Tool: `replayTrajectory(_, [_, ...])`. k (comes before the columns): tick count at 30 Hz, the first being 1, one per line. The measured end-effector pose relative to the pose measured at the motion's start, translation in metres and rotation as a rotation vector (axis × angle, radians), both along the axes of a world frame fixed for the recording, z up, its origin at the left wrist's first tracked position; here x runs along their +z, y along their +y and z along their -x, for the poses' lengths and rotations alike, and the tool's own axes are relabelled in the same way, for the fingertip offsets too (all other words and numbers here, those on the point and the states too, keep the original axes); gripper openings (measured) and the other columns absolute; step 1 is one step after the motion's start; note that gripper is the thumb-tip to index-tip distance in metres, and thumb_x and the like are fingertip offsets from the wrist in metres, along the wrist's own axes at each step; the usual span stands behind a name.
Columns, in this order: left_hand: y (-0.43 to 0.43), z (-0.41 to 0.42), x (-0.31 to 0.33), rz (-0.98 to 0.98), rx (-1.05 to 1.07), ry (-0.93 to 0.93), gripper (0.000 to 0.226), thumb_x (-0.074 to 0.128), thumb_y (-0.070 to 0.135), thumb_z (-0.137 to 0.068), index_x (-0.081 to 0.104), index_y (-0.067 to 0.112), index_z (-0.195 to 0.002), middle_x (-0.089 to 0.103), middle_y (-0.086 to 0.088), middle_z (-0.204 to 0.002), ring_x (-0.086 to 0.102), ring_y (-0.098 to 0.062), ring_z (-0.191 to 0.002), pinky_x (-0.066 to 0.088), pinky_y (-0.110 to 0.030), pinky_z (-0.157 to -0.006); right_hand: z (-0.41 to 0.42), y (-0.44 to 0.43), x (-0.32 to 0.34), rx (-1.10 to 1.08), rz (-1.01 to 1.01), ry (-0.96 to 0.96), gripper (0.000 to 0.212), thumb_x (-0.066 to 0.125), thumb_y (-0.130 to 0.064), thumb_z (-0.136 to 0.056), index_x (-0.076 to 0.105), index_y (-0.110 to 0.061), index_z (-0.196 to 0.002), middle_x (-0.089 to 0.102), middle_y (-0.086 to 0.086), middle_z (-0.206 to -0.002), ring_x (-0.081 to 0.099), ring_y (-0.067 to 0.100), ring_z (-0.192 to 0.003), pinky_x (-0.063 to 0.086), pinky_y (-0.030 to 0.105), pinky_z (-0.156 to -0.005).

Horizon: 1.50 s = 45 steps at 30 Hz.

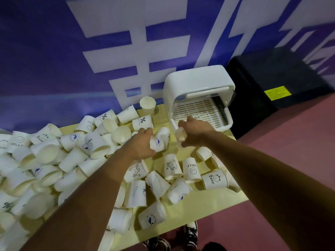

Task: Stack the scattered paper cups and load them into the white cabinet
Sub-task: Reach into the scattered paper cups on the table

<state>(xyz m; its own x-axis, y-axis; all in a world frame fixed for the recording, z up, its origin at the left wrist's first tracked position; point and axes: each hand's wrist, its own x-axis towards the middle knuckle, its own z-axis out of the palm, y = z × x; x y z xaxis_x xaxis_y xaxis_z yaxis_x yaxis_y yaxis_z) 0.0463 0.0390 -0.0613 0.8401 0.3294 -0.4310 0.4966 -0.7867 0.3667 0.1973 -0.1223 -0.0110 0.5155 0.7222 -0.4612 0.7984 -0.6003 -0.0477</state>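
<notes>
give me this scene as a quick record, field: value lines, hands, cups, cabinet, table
left hand: grips a blue-printed cup
right hand: grips a white cup, just in front of the cabinet
white cabinet: front open, no cups visible on its slatted tray
loose cups: heaped on the left, others scattered nearer the person
table: yellow top

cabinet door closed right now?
No, the white cabinet stands open at the front, with its slatted tray in plain view just beyond the right hand.
</notes>
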Motion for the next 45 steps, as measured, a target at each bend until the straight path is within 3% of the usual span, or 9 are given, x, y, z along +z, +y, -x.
replayTrajectory(5, [0.016,-0.008,0.047,0.011,0.035,-0.091,0.071,0.079,0.032,-0.074,0.041,0.016,-0.132,0.04,-0.003,-0.119,0.051,-0.023,-0.097,0.044,-0.033,-0.076,-0.002,0.002,0.038,-0.04,-0.094,-0.036,0.078,0.077,-0.046,-0.073,0.044,-0.027,-0.141,0.049,0.008,-0.13,0.059,0.03,-0.111,0.052,0.04,-0.085])
replayTrajectory(10, [0.02,-0.024,0.083,-0.054,-0.002,-0.147,0.074,0.081,0.037,-0.071,0.044,0.016,-0.131,0.045,-0.008,-0.129,0.05,-0.022,-0.101,0.048,-0.035,-0.088,-0.01,-0.006,0.068,-0.096,-0.145,-0.065,0.078,0.078,-0.046,-0.073,0.045,-0.027,-0.141,0.052,0.008,-0.135,0.057,0.028,-0.117,0.051,0.039,-0.09])
replayTrajectory(18, [0.001,-0.056,0.109,-0.065,0.017,-0.19,0.075,0.082,0.034,-0.072,0.043,0.02,-0.134,0.048,-0.006,-0.128,0.053,-0.023,-0.109,0.051,-0.038,-0.091,-0.043,-0.031,0.077,-0.142,-0.203,-0.059,0.084,0.077,-0.047,-0.073,0.039,-0.024,-0.145,0.049,0.007,-0.134,0.054,0.03,-0.12,0.05,0.042,-0.096])
replayTrajectory(23, [-0.015,-0.063,0.092,-0.036,0.071,-0.154,0.078,0.079,0.035,-0.076,0.039,0.02,-0.141,0.043,-0.006,-0.136,0.051,-0.024,-0.115,0.048,-0.036,-0.092,-0.069,-0.039,0.058,-0.116,-0.214,0.018,0.08,0.079,-0.042,-0.074,0.043,-0.021,-0.142,0.047,0.009,-0.141,0.052,0.03,-0.123,0.048,0.041,-0.099])
replayTrajectory(27, [-0.023,-0.069,0.073,-0.038,0.128,-0.14,0.079,0.079,0.036,-0.075,0.039,0.02,-0.141,0.045,-0.008,-0.134,0.05,-0.026,-0.117,0.046,-0.038,-0.095,-0.082,-0.033,0.032,-0.078,-0.214,0.07,0.078,0.077,-0.04,-0.073,0.044,-0.022,-0.141,0.046,0.009,-0.139,0.055,0.031,-0.119,0.048,0.037,-0.091])
replayTrajectory(33, [-0.027,-0.074,0.049,-0.058,0.174,-0.154,0.082,0.079,0.038,-0.073,0.039,0.02,-0.143,0.044,-0.004,-0.138,0.044,-0.026,-0.126,0.041,-0.04,-0.105,-0.091,-0.018,-0.01,-0.032,-0.206,0.128,0.078,0.073,-0.035,-0.078,0.037,-0.022,-0.145,0.043,0.013,-0.139,0.052,0.035,-0.12,0.049,0.042,-0.092])
replayTrajectory(39, [-0.022,-0.071,0.025,-0.023,0.237,-0.149,0.082,0.077,0.035,-0.075,0.036,0.021,-0.144,0.041,-0.003,-0.137,0.038,-0.026,-0.129,0.038,-0.04,-0.106,-0.092,-0.003,-0.049,-0.017,-0.18,0.15,0.077,0.072,-0.032,-0.081,0.034,-0.021,-0.147,0.037,0.015,-0.145,0.037,0.036,-0.133,0.046,0.046,-0.097])
replayTrajectory(45, [-0.017,-0.066,0.007,-0.017,0.241,-0.147,0.084,0.08,0.035,-0.072,0.038,0.022,-0.142,0.043,-0.002,-0.134,0.039,-0.025,-0.128,0.038,-0.039,-0.106,-0.088,0.003,-0.073,-0.027,-0.154,0.164,0.074,0.071,-0.03,-0.082,0.036,-0.019,-0.146,0.039,0.015,-0.141,0.041,0.035,-0.129,0.046,0.045,-0.096])
